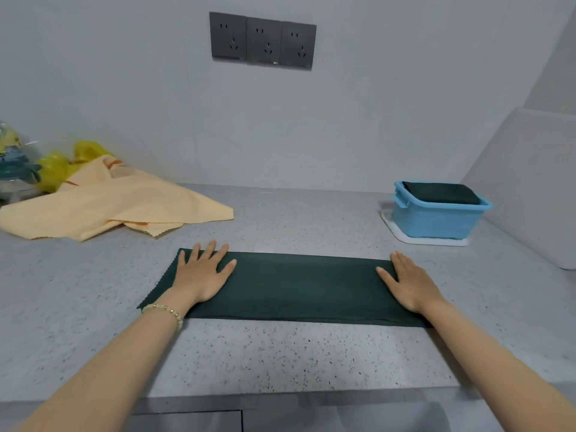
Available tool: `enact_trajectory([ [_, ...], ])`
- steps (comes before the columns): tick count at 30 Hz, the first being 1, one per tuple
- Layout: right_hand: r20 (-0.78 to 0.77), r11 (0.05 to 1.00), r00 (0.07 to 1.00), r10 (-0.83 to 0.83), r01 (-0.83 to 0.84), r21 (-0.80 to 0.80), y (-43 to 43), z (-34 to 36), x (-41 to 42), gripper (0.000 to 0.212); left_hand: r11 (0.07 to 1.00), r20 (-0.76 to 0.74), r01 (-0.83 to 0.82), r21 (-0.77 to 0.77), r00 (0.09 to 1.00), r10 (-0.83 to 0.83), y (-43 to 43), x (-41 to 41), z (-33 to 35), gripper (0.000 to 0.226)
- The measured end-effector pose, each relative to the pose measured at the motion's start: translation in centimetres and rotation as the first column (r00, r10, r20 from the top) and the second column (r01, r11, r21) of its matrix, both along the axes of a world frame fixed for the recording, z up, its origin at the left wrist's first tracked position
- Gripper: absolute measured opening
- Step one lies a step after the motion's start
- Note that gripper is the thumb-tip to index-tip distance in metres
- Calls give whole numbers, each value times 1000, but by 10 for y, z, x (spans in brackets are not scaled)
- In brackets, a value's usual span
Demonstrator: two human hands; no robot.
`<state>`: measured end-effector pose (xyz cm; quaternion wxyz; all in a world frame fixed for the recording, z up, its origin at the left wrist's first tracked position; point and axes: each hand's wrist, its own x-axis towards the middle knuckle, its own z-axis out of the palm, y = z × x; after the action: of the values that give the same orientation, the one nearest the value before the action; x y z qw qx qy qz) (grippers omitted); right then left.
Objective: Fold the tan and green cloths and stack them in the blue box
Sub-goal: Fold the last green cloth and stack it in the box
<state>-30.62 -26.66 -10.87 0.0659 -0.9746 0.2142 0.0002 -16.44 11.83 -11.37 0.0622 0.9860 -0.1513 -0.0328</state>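
Observation:
A dark green cloth [299, 288] lies folded into a long flat strip on the grey speckled counter [280, 353]. My left hand [202, 272] presses flat on its left end, fingers spread. My right hand [408, 280] lies flat on its right end. A tan cloth [115, 201] sits rumpled and unfolded at the back left. The blue box [436, 219] stands at the back right on a white tray [427, 241], with a folded dark green cloth [441, 192] inside it, level with the rim.
Yellow plastic bags [62, 165] and a clear container [15, 163] crowd the far left behind the tan cloth. Grey wall sockets [263, 41] sit above. A white panel [530, 182] closes off the right side. The counter's front edge [280, 397] runs below my forearms.

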Motion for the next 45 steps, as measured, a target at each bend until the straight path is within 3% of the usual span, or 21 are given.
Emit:
enact_trajectory([
  [4,-104,998,994,-17,12,-55,0,8,2,71,999,-49,-43,32,998,45,7,-1,6,65],
  [7,-67,998,998,0,-4,-59,16,18,4,70,998,-41,13,63,999,-10,1,-3,15,64],
  [10,20,981,981,194,-194,-8,55,34,5,65,964,75,262,31,962,-264,-25,-14,26,56],
  [13,-16,895,898,439,-435,104,105,43,-2,60,852,124,522,40,844,-523,-59,-31,32,50],
  [15,-17,835,839,544,-540,111,130,45,-9,60,806,132,585,91,795,-592,-73,-37,31,48],
  [19,6,777,782,624,-621,103,156,44,-27,55,799,109,578,164,794,-597,-73,-34,29,50],
  [26,15,829,835,550,-548,108,143,33,-26,55,866,67,469,177,872,-485,-59,-24,38,51],
  [31,23,927,933,360,-360,107,104,35,3,54,883,51,457,107,884,-464,-54,-23,36,50],
  [36,55,949,972,228,-234,211,79,33,33,56,876,77,476,80,873,-481,-56,-25,31,50],
  [41,107,945,975,196,-217,244,72,29,44,54,875,101,482,45,869,-484,-53,-31,24,64],
  [45,75,928,964,253,-264,264,74,31,39,52,875,79,483,16,872,-483,-52,-35,22,63],
])
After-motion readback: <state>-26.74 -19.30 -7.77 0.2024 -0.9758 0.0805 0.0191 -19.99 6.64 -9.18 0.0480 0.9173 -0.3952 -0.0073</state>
